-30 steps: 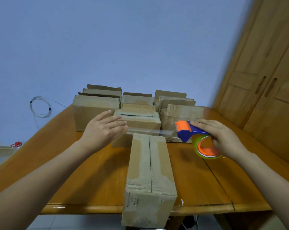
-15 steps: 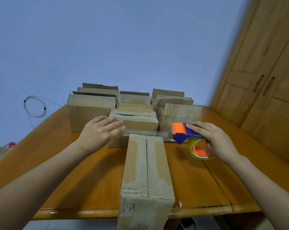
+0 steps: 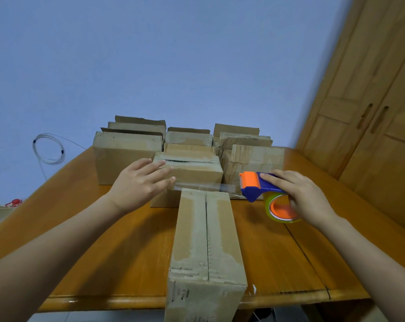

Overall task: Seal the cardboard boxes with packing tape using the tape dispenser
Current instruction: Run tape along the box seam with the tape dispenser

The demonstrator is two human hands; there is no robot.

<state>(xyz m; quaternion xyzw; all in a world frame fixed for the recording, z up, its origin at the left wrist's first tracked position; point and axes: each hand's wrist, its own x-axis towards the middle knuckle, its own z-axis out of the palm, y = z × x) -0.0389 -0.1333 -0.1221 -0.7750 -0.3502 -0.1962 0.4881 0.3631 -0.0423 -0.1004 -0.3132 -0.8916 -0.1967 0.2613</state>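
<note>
Tape dispenser (image 3: 262,189) sits in our right hand (image 3: 299,198), just right of the far end of the near box (image 3: 206,233) and at about the height of that box's top. It has a blue body, an orange roller head facing left, and a green-edged roll with an orange core under the palm. Index finger lies along the blue top and the other fingers wrap the roll, so the grip on the tape dispenser is firm.

Clear tape strip (image 3: 220,188) runs taut from the roller head leftward, across the far edge of the near box, to the fingertips of our left hand (image 3: 138,184). The left hand's fingers are straight and close together, pointing right, and the tape end meets them. The thumb is hidden under the hand, so we can't tell whether it pinches the tape or the tape just sticks to the fingers.

The near box lies lengthwise on the wooden surface (image 3: 127,252) between our two hands. Its near end overhangs the surface edge, the flaps are shut, and the centre seam is visible. Old tape residue shows on top.

Behind it, a middle box (image 3: 192,173) is side-on, just past the tape strip. More boxes (image 3: 127,154) are stacked in rows at the back of the surface, some with flaps up.

Wooden cupboard doors (image 3: 371,112) are at right and a coiled cable (image 3: 48,148) hangs on the blue wall at left.
</note>
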